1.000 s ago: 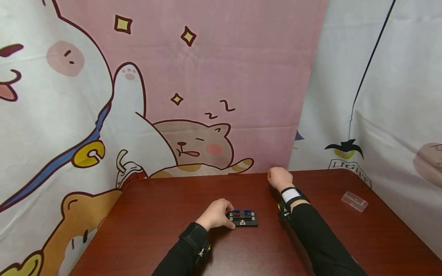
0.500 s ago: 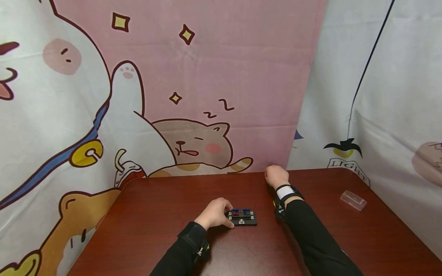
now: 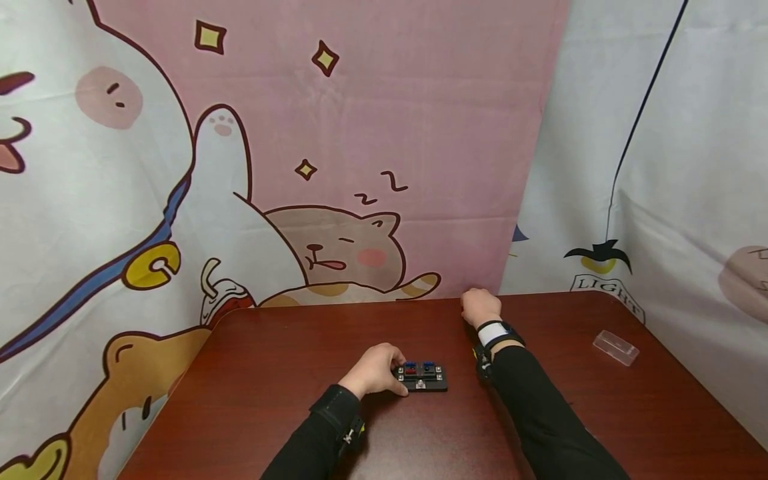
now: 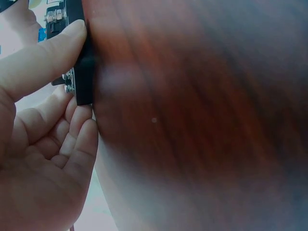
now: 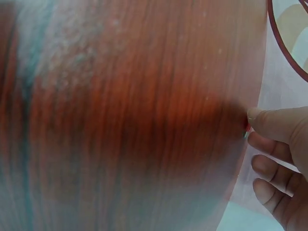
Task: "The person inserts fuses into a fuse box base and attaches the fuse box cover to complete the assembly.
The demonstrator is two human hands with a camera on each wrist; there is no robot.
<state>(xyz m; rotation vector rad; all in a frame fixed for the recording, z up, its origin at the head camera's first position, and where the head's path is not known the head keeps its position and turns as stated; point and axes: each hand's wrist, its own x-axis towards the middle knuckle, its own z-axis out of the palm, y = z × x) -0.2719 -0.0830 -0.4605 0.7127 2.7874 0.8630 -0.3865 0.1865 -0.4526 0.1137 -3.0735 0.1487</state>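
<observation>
A black fuse block (image 3: 422, 378) with metal screw terminals and small blue and red pieces on top lies on the table. My left hand (image 3: 375, 371) grips its left end, the thumb (image 4: 72, 36) pressed along the near side and curled fingers under the end in the left wrist view. At the table's far edge is my right hand (image 3: 482, 308). Between its thumb and index finger it pinches a small red fuse (image 5: 248, 128) with a shiny tip, mostly hidden by the fingertips. The right hand's other fingers are loosely bent.
A clear plastic cover (image 3: 616, 348) lies on the right side of the brown table (image 3: 288, 373). Behind the far edge hangs a printed cloth (image 3: 456, 147) with cartoon animals.
My right hand has shifted slightly left along the far edge between the first frame and the second. The left hand and the fuse block stay in place; the view moves a little.
</observation>
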